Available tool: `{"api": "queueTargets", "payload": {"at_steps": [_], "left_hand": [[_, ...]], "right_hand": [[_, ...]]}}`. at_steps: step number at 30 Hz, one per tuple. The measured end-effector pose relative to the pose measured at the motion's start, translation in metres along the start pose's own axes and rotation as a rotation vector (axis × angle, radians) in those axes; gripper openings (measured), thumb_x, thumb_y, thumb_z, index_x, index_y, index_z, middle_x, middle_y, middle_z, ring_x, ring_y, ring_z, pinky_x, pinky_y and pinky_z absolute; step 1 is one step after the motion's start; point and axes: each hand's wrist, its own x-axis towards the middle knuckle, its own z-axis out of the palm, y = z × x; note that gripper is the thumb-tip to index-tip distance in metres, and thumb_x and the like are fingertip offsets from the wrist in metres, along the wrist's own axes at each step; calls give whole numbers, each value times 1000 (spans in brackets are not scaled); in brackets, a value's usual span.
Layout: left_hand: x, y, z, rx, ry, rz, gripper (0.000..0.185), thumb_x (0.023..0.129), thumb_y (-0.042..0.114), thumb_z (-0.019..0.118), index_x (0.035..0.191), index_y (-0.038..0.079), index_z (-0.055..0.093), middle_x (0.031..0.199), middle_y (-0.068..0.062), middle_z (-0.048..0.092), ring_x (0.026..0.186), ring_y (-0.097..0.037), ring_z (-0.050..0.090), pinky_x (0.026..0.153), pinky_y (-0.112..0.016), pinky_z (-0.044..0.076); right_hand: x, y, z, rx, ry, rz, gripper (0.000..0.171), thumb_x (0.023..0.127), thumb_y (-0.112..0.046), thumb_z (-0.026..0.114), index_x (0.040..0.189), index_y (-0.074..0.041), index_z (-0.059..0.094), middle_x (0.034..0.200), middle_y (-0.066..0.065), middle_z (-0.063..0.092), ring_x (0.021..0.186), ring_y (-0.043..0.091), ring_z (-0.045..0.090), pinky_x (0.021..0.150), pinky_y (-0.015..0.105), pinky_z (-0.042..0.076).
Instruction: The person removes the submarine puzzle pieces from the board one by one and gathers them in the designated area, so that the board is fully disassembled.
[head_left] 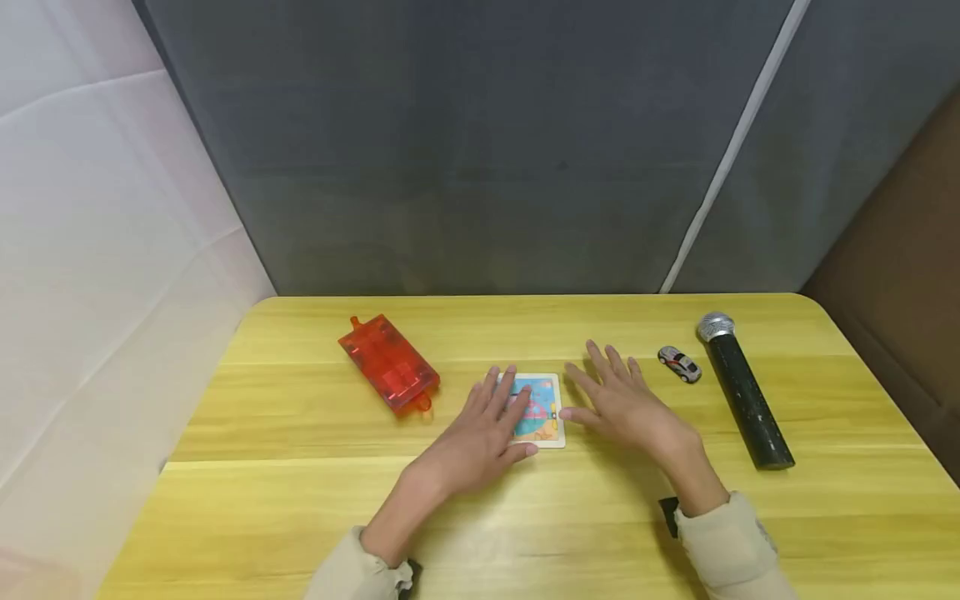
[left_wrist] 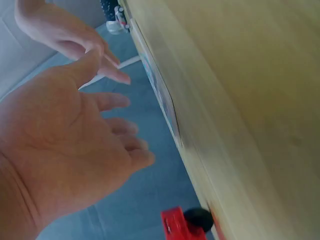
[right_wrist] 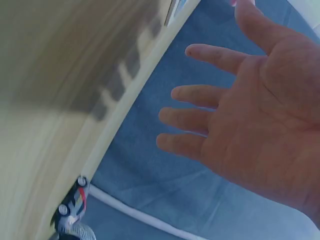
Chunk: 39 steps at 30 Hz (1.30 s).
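Hands [head_left: 555, 417] flat over picture card [head_left: 542, 398]

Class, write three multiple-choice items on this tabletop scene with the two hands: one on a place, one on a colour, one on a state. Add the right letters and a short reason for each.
1. Where does the toy car lie?
A. Between the right hand and the microphone
B. On top of the red case
C. Under the left hand

2. What colour is the plastic case on the left of the table?
A. Blue
B. Red
C. White

3. How are the two hands?
A. Both clenched in fists
B. Both open, fingers spread
C. Both gripping the microphone

Answers:
1. A: the toy car sits between the right hand and the microphone.
2. B: the case is see-through red.
3. B: the left hand lies over the picture card, the right hand beside it, palms flat.
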Motion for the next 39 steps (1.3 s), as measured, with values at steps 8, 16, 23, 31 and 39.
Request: {"api": "queueTargets", "payload": {"at_steps": [8, 16, 23, 31, 39], "left_hand": [[14, 2, 14, -19, -84, -56, 85, 114, 59, 46, 177, 12, 16, 183, -25, -7, 171, -42, -9, 138, -58, 5], [20, 6, 14, 15, -172, -134, 84, 114, 55, 51, 177, 11, 17, 183, -24, -7, 172, -39, -7, 138, -56, 7], [18, 14, 8, 44, -195, -159, 81, 114, 51, 55, 176, 9, 24, 184, -24, -1, 172, -40, -3, 138, -56, 10], [12, 27, -1, 91, -176, -166, 74, 115, 45, 55, 174, 8, 30, 183, -26, 8, 172, -40, 6, 138, -53, 17], [25, 0, 27, 102, -141, -148, 73, 116, 51, 49, 176, 15, 27, 184, -22, 5, 172, -37, 3, 138, -53, 15]], "right_hand": [[18, -4, -7, -2, -32, -84, 61, 114, -29, 61, 166, -2, 45, 176, 38, 16, 163, 62, 12, 131, 75, 12], [46, -8, -14, 0, 81, -128, 32, 110, -6, 64, 139, 6, 70, 145, 30, 67, 140, 50, 59, 120, 62, 47], [60, -3, -4, 135, 51, -87, 18, 108, -1, 64, 109, 2, 82, 111, 16, 81, 106, 30, 73, 98, 48, 62], [58, 0, -3, 159, 36, -64, 19, 108, -1, 64, 110, 2, 82, 107, 13, 81, 83, 17, 60, 79, 33, 55], [58, -1, 1, 161, 53, -74, 17, 108, -2, 65, 109, 3, 81, 106, 13, 80, 85, 19, 63, 81, 38, 58]]}}
